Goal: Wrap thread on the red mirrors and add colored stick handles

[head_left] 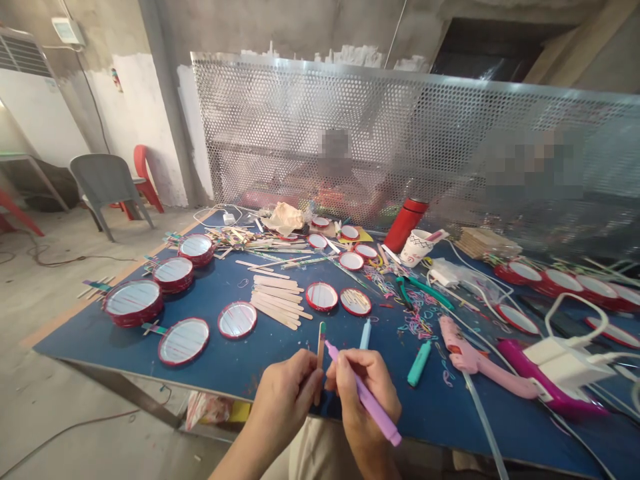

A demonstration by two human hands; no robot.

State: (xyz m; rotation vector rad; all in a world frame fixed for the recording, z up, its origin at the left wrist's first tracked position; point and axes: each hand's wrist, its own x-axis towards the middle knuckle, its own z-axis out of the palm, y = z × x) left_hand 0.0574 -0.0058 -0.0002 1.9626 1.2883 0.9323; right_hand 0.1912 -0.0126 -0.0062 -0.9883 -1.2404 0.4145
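My left hand (287, 390) pinches a wooden craft stick (321, 353) upright near the table's front edge. The top of the stick is coloured green, with purple just below. In my right hand (367, 393) is a purple marker (374, 408), its tip touching or very close to the stick's coloured end. A light blue marker (366, 333) lies just beyond my right hand, and a teal marker (419, 364) is to its right. Plain craft sticks (280, 300) lie in a fanned pile beyond my left hand.
Red-rimmed round discs (237, 321) and stacks of them (134, 301) stand at the left. A pink glue gun (485, 367), white charger plugs (570, 357), teal-handled pliers (430, 292) and loose rubber bands (420, 317) occupy the right. A red bottle (406, 225) and patterned cup (416, 248) stand before a perforated metal screen (280, 127).
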